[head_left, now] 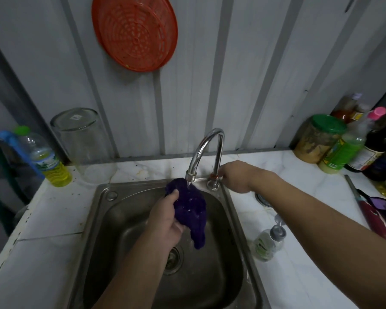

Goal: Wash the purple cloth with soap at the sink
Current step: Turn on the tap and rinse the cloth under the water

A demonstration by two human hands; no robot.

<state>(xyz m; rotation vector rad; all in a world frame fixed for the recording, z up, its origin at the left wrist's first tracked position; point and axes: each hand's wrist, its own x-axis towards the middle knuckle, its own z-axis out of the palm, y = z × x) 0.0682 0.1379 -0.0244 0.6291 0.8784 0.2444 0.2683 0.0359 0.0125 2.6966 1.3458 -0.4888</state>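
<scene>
Orange plastic strainer [134, 32] hangs on corrugated wall. Upturned glass jar [83, 142] at counter's back-left corner, yellow-liquid bottle [45, 158] just left of it. Green-lidded jar [319, 139], green bottle [345, 150], dark sauce bottle [376, 146] cluster at back-right corner.

Cloth [191, 210] under the tap [206, 150] over the sink [228, 221]; pump bottle [269, 240] right of it

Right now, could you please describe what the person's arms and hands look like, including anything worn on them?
Both forearms are bare along all that shows, with no sleeve in view. The left hand and right hand wear no gloves, and no watch, bracelet or ring is visible on either. Both arms enter from the bottom of the picture. Finer detail such as nails is too blurred to tell.
</scene>
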